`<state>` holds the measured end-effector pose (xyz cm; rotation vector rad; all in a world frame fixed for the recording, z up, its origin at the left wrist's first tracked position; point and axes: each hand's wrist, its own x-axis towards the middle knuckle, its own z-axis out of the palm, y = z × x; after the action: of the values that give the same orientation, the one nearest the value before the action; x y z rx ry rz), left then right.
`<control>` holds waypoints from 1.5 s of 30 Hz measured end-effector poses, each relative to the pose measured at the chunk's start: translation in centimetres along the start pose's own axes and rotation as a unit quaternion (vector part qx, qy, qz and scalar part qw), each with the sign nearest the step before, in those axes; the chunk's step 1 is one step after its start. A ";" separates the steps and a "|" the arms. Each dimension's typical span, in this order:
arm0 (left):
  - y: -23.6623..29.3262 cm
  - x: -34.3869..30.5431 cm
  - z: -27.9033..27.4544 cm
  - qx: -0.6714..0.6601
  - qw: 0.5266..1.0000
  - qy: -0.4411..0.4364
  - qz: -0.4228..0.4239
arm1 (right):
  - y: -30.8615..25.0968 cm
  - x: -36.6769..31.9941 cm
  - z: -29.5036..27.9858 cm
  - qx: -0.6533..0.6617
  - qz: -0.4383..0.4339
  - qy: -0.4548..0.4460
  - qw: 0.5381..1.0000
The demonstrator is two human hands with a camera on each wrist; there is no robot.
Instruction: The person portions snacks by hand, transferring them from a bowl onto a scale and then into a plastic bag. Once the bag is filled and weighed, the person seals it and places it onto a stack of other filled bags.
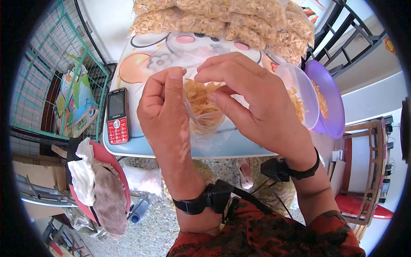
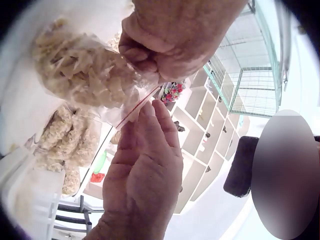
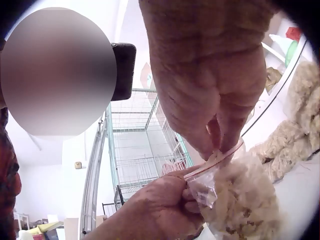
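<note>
A clear zip bag (image 1: 204, 112) of pale yellow dried flakes is between the two hands over the table. The left hand (image 1: 167, 107) grips one side of its top edge, thumb up and fingers curled. The right hand (image 1: 261, 98) pinches the bag's top edge between thumb and fingers. In the left wrist view the bag (image 2: 85, 70) bulges with flakes, and a red line runs along its mouth near the right fingertips. The right wrist view shows the same red-lined edge of the bag (image 3: 245, 200) with both hands on it.
Filled bags (image 1: 257, 25) are piled at the table's back. A red phone (image 1: 117, 115) lies at the left edge. A clear tub (image 1: 312, 107) and a purple basin (image 1: 336, 98) with flakes stand at right. A pink stool (image 1: 122, 173) with cloths is at lower left.
</note>
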<state>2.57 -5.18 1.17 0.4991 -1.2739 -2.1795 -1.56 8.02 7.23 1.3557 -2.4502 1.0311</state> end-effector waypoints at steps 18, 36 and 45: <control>0.0 0.4 -0.5 -0.049 0.999 0.023 -0.007 | 0.2 -1.5 0.4 -0.095 -0.089 -0.065 0.989; 0.2 -1.4 0.5 0.030 0.998 -0.056 0.017 | -3.7 -13.3 -8.1 0.151 0.210 -0.142 0.955; 0.0 -3.2 0.4 0.154 0.982 -0.096 0.047 | -0.2 -28.0 -6.2 0.310 0.375 -0.182 0.854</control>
<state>4.82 -2.94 1.44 0.3446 -1.7191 -1.9983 13.62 31.12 -0.35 0.6877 -3.2040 2.0404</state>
